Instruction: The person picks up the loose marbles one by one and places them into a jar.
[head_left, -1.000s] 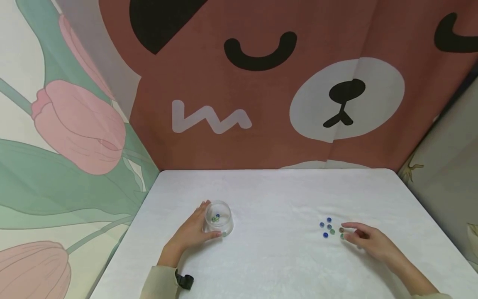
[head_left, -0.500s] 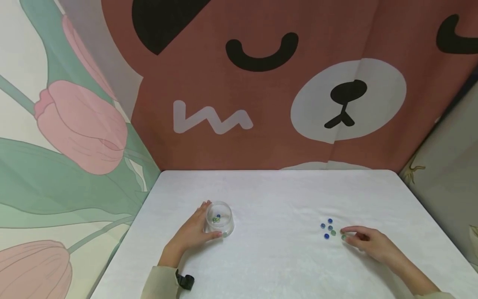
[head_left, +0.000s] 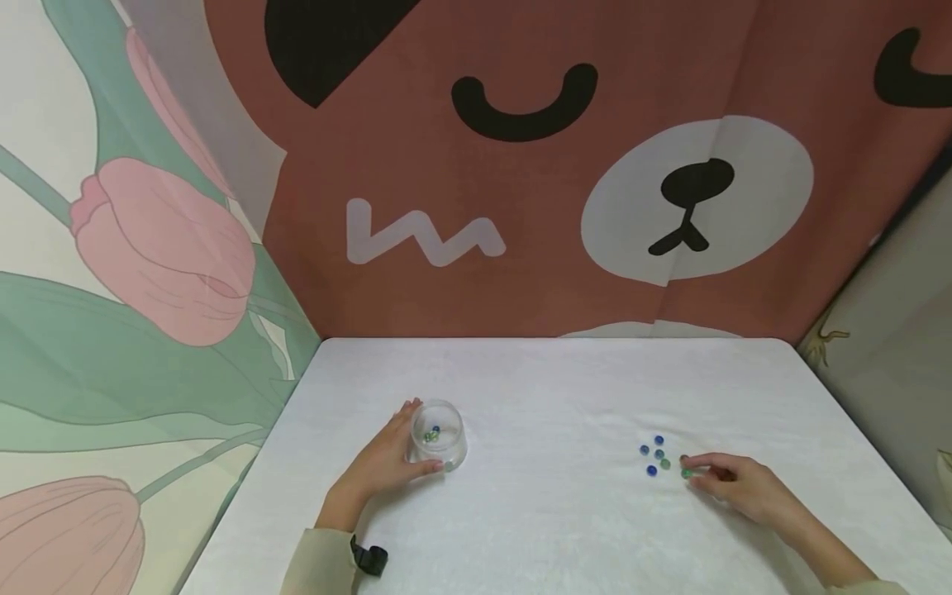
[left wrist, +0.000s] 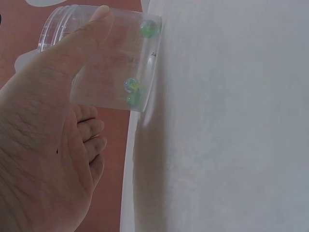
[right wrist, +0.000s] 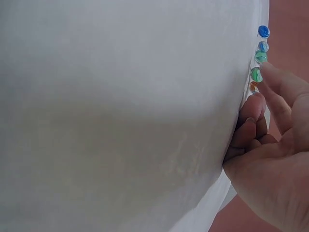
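Note:
A clear plastic jar (head_left: 450,453) with a threaded rim stands upright on the white-covered table, marbles lying in its bottom. My left hand (head_left: 390,461) grips it from the left, thumb in front and fingers round the far side. In the left wrist view, green marbles (left wrist: 148,29) show through its wall. At the right, thumb and index finger of my right hand (head_left: 732,481) pinch at a green marble (head_left: 686,473) on the cloth. A brownish marble (right wrist: 253,87) sits by the index fingertip, partly hidden. The other right fingers are curled beneath.
Just left of the right hand lie several loose marbles, among them a dark blue marble (head_left: 651,471) and another green marble (head_left: 665,464). The white table (head_left: 535,512) ends against a bear-print curtain (head_left: 416,297) at the back. A black band (head_left: 369,560) circles the left wrist.
The right index finger has lowered toward the thumb, closing the gap around the green marble. The left hand and jar stay in place; the view has shifted slightly.

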`<state>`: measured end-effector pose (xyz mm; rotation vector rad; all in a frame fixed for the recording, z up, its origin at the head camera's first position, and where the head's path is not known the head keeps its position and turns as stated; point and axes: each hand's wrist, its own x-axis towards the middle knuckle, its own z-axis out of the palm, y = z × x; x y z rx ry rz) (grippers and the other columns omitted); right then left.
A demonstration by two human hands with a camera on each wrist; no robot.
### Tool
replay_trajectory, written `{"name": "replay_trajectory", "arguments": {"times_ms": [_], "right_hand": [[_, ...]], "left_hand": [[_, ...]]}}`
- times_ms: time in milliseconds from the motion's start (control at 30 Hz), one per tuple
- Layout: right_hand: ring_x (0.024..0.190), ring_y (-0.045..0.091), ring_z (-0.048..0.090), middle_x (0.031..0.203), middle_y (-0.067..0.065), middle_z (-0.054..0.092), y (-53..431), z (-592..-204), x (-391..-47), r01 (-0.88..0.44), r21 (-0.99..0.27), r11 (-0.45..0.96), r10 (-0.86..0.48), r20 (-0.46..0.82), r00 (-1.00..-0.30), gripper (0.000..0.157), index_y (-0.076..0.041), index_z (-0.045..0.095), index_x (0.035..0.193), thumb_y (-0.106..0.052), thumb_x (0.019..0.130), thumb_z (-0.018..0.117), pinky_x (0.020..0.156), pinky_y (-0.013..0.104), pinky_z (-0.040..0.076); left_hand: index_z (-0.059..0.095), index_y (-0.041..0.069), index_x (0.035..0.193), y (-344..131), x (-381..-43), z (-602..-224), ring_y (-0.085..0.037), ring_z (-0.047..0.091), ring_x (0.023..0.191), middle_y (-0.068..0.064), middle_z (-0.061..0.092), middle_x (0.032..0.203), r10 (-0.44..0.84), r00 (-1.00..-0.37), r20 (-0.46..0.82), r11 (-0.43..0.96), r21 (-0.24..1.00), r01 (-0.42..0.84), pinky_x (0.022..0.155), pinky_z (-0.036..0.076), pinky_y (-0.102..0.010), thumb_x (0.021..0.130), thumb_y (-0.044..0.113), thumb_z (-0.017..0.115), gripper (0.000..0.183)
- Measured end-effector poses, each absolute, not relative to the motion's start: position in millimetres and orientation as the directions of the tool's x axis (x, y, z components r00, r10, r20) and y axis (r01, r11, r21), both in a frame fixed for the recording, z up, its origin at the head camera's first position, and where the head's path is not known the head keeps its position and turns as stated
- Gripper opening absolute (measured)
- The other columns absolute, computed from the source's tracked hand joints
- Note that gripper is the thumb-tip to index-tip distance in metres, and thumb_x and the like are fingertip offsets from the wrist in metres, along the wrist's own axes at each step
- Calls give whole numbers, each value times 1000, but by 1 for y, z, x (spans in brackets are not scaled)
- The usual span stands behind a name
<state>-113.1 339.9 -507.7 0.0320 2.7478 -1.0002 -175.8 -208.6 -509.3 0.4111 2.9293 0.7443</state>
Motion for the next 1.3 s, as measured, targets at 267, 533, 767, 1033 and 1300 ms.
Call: {"name": "replay_trajectory", "arguments": {"times_ms": [267,533,767,1033,1300], "right_hand": [[76,14,46,83,-1,56,336,-510,-113,70,-586,807,-29,-158,-987,36,-14,74,120,-34,90,76,66,30,35],[73,12,44,81,-1,53,336,-511,-111,69,-586,807,-25,-150,-988,35,-14,75,118,-37,91,75,62,27,33],[70,9,44,80,-1,54,335,-510,-110,57,-605,794,-33,-138,-990,29,-13,75,116,-30,92,75,58,26,33],[66,10,45,79,0,54,334,-505,-107,58,-633,772,-29,-127,-991,29,-12,74,116,-30,93,74,55,25,37],[67,11,45,79,0,52,333,-501,-107,77,-653,753,-17,-136,-991,31,-11,72,117,-31,93,74,54,27,36]], "left_hand": [[20,10,162,-211,-176,-511,-29,19,155,-8,20,168,297,-955,9,836,481,265,124,25,-52,78,67,76,116],[22,11,162,-210,-176,-511,-29,20,155,-8,22,168,293,-956,15,836,482,264,123,26,-53,77,67,77,116],[23,9,162,-210,-175,-509,-30,20,155,-10,22,168,300,-954,16,830,489,269,123,25,-53,78,66,77,115],[22,9,162,-209,-175,-509,-30,20,155,-10,21,168,301,-954,10,832,485,268,124,25,-52,78,66,77,116],[20,12,163,-210,-175,-510,-27,19,156,-6,20,169,296,-955,1,835,486,260,124,24,-52,77,69,75,117]]}}
